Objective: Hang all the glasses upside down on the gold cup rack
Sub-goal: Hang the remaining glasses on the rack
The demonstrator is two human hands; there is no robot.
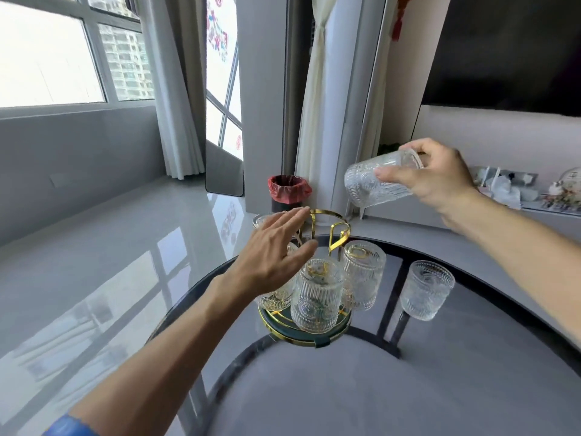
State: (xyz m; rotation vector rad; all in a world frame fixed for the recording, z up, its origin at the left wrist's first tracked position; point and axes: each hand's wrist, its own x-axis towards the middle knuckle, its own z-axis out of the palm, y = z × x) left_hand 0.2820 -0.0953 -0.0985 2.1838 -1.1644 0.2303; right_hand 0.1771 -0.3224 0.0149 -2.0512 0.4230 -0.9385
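The gold cup rack point(333, 226) stands on a round green base at the far side of the glass table point(440, 372). Two ribbed glasses point(317, 297) point(363, 278) hang upside down on its near pegs; another glass point(276, 298) sits partly hidden behind my left hand. My left hand point(273, 256) hovers open over the rack's left side, fingers spread. My right hand point(430, 177) holds a tilted glass point(371, 187) up in the air, above and to the right of the rack. One more glass point(424, 289) stands upright on the table, to the right of the rack.
A bin with a red liner point(289, 191) stands on the floor behind the rack. Curtains and a window fill the left. A low shelf with small items point(515, 190) runs along the right wall.
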